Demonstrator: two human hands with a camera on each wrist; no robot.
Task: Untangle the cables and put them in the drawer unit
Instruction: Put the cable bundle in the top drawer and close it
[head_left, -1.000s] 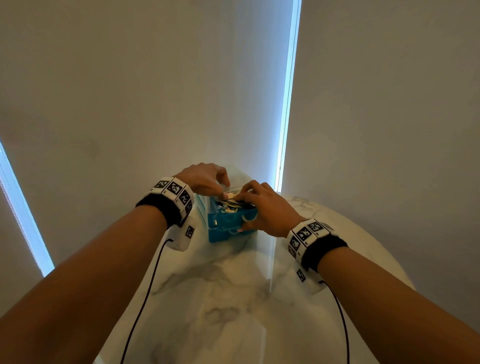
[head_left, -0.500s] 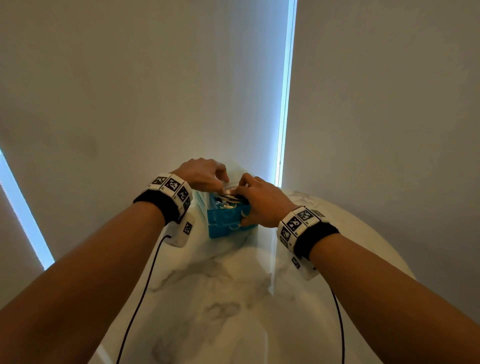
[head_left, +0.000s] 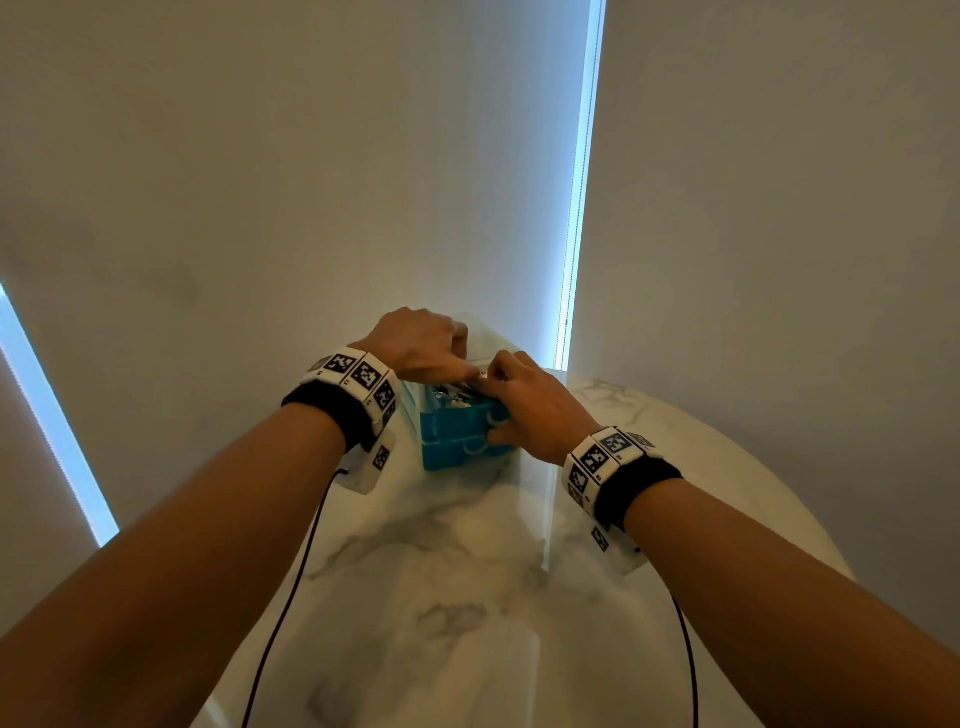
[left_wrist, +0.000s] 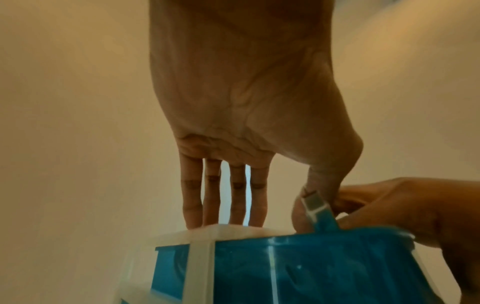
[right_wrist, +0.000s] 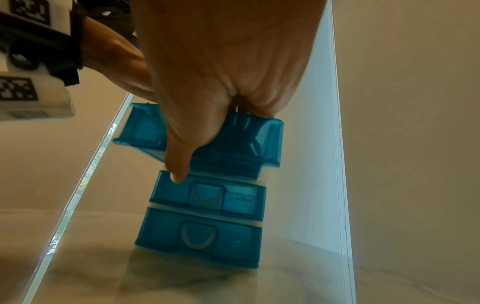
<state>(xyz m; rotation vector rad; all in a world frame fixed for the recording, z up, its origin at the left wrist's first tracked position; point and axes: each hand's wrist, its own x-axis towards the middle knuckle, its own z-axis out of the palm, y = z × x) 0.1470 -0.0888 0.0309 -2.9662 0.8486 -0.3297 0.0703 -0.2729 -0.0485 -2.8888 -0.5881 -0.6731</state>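
Observation:
A blue three-drawer unit (head_left: 452, 441) stands at the far end of the marble table (head_left: 467, 597). Its top drawer (right_wrist: 262, 139) is pulled out, and a tangle of cables (head_left: 451, 397) lies inside it. My left hand (head_left: 465, 353) rests straight fingers (left_wrist: 235, 205) on the unit's white top (left_wrist: 223, 231), with its thumb (left_wrist: 319, 179) against a grey cable plug (left_wrist: 315, 203) that sticks up from the drawer. My right hand (head_left: 511, 395) curls its fingers over the drawer's front rim and pinches that plug. Its thumb (right_wrist: 179, 164) reaches down to the middle drawer (right_wrist: 207, 195).
The bottom drawer (right_wrist: 200, 236) and the middle one are pushed in. Plain walls meet just behind the unit, with a bright vertical strip (head_left: 576, 208) between them. Black wrist-camera leads (head_left: 291, 587) trail over the near part of the table.
My right hand has climbed from the drawer's front up onto its rim and closed in on my left thumb. The left hand has stayed on the unit's top.

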